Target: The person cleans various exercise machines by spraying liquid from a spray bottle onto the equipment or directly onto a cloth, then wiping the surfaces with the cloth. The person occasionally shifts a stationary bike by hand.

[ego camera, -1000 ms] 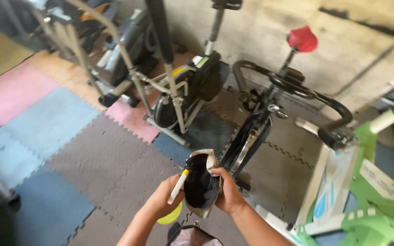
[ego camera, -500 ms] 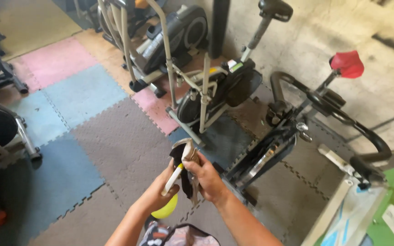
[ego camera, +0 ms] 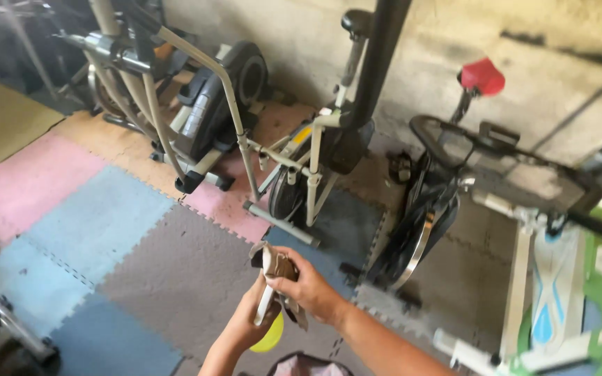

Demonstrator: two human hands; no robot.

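My right hand (ego camera: pixel 309 290) grips a crumpled dark and tan cloth (ego camera: pixel 274 265), bunched at chest height over the mat floor. My left hand (ego camera: pixel 248 322) sits just below it and holds a yellow-green bottle (ego camera: pixel 270 337) with a white nozzle stem (ego camera: pixel 265 306) that points up against the cloth. Both forearms come in from the bottom edge. A black exercise bike with a red saddle (ego camera: pixel 481 75) stands right of the hands.
Coloured foam floor tiles (ego camera: pixel 99 223) in pink, blue and grey cover the floor. Grey elliptical trainers (ego camera: pixel 203 118) stand at the back left, a white and green machine (ego camera: pixel 559 278) at the right, a dark pole (ego camera: pixel 377 56) in the middle.
The view has swung so the bikes sit further right. The cloth, spread open a second ago, is now bunched small in my right hand. The bottle stays in my left hand.
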